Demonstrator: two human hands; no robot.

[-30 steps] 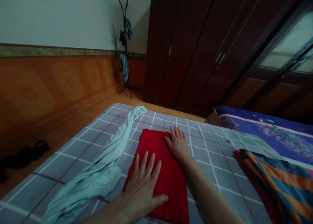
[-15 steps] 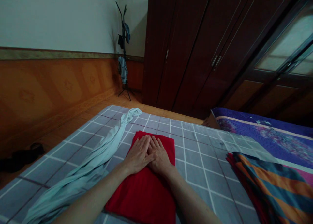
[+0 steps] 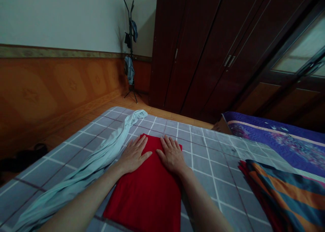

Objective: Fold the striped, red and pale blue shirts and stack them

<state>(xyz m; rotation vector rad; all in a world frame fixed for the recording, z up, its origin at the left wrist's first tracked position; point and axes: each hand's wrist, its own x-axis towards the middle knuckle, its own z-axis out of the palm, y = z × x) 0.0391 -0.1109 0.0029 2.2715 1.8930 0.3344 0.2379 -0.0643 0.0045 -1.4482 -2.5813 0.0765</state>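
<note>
A folded red cloth (image 3: pixel 147 194) lies flat on the bed, which has a grey checked sheet (image 3: pixel 203 171). My left hand (image 3: pixel 133 154) rests palm down on the cloth's far left edge, its fingers stretched out and thumb pointing inward. On the far right edge lies my right hand (image 3: pixel 171 154), also flat with fingers spread. A strip of red shows between the two thumbs. Neither hand grips anything. To the left of the cloth, a long pale blue cloth (image 3: pixel 111 151) stretches bunched across the sheet.
Folded striped orange and blue fabric (image 3: pixel 291 191) lies at the right, over something dark red. Beyond it is a purple flowered mattress (image 3: pixel 274 134). A coat stand (image 3: pixel 131 46) stands in the corner beside a dark wardrobe (image 3: pixel 193 49). A black item (image 3: pixel 22 159) sits on the floor at left.
My hands were together at the middle of the red cloth. They have moved apart, the left one to the left edge and the right one to the right edge.
</note>
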